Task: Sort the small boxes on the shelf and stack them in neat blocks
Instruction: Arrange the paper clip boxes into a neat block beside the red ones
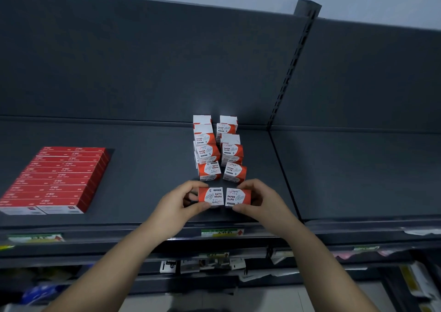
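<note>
Two red-and-white paper clip boxes sit side by side near the front of the dark grey shelf point(148, 187). My left hand point(183, 200) grips the left box point(211, 196) between thumb and fingers. My right hand point(259, 198) grips the right box point(237, 197) the same way. The two boxes touch in the middle. Behind them, two rows of the same paper clip boxes point(218, 149) run towards the back panel, some stacked two high and some slightly askew.
A neat block of flat red boxes point(57, 180) lies at the left of the shelf. A slotted upright post point(290, 70) divides this bay from the one on the right. Price labels point(222, 232) line the shelf's front edge; lower shelves hold mixed goods.
</note>
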Available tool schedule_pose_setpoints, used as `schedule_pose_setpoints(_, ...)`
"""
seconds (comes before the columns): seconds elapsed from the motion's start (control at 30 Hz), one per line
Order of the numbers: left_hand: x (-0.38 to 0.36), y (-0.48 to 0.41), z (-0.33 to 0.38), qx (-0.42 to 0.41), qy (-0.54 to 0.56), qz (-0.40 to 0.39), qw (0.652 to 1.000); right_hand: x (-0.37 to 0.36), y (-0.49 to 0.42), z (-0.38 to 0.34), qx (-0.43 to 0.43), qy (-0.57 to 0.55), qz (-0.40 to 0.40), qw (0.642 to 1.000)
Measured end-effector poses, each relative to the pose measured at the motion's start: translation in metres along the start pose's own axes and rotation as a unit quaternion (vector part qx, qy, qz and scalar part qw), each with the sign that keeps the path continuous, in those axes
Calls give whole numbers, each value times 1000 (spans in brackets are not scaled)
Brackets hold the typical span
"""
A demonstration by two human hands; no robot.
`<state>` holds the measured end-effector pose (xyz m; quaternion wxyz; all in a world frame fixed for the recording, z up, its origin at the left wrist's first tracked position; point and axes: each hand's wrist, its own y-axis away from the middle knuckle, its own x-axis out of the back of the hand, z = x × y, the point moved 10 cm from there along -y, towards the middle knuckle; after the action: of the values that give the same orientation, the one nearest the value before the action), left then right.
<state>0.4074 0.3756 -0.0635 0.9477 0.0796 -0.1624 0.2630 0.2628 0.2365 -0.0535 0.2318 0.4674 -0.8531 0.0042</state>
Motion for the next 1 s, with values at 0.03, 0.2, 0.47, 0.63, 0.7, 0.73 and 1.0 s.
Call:
schedule_pose_setpoints(0.03,0,1,2,7,43,-3,999,1,1,-1,-1,-31,-2,1000)
schedule_pose_setpoints(0.2,1,8,37,-7,163,-16,986,10,14,-30,29,-109,6,994)
schedule_pose_setpoints(0.47,31,25,130,-123,273,5,954,32,45,-123,149,-190,34,970)
schedule_pose_setpoints(0.63,39,33,152,-121,338,17,933,36,56,-148,176,-209,40,961)
schedule_pose_setpoints(0.7,42,29,148,-94,369,41,924,36,56,-149,171,-217,40,960)
schedule_pose_setpoints(0.73,44,27,145,-81,381,58,919,37,55,-147,165,-228,43,959)
schedule_pose_setpoints(1.0,36,23,145,-40,306,10,951,41,56,-143,139,-262,60,953)
